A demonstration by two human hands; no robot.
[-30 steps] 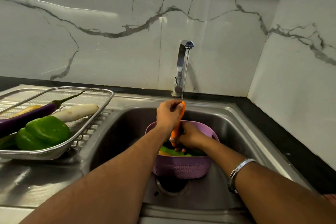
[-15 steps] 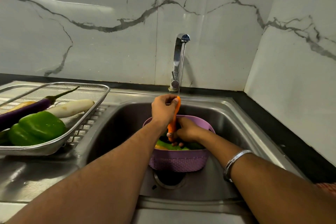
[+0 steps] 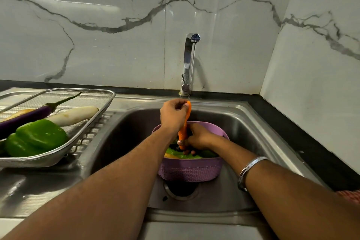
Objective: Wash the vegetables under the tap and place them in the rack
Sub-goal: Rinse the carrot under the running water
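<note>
Both forearms enter from the bottom edge, cut off by the frame. At centre, the round purple plastic basket sits in the steel sink over the drain; its green and yellow contents are mostly hidden behind the hands. The right hand curls round the lower end of the slim orange carrot, fingertips obscured. The left hand pinches the carrot's top under the chrome tap. At left, the steel mesh rack holds a green capsicum, white radish and purple aubergine, partly cropped.
</note>
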